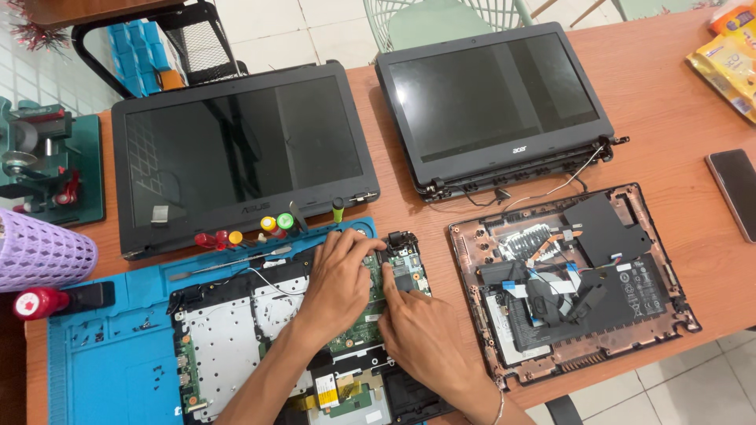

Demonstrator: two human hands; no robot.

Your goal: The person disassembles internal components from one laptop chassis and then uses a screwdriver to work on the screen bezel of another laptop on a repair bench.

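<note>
On the near edge of the wooden table point(669, 102), both hands work over an opened laptop base point(236, 338) lying on a blue repair mat point(102, 354). The left hand point(340, 285) lies palm-down on the green circuit board point(370, 315), its fingers curled narrow with the tips pressing at the board's far edge. The right hand point(425, 334) rests just beside it, forefinger stretched out and touching the board near the small black part at its far right corner point(402, 240); neither hand grips a tool, as far as I can see.

Judging by how things lie, the stripping-down is well along: the base has its cover off, bare metal plate and board showing, and its screen panel point(236, 153) lies detached on the far side of the mat. A row of screwdrivers point(260, 228) with red, yellow and green handles lies between that panel and the base, untouched. The board looks to be in place yet, so lifting it out seems to be what remains.

To the right, well apart, a second laptop base point(575, 283) lies open with its battery and cables exposed, and its own screen panel point(492, 98) beyond it. A phone point(736, 189) lies at the far right, a lilac basket point(39, 252) at the left edge.
</note>
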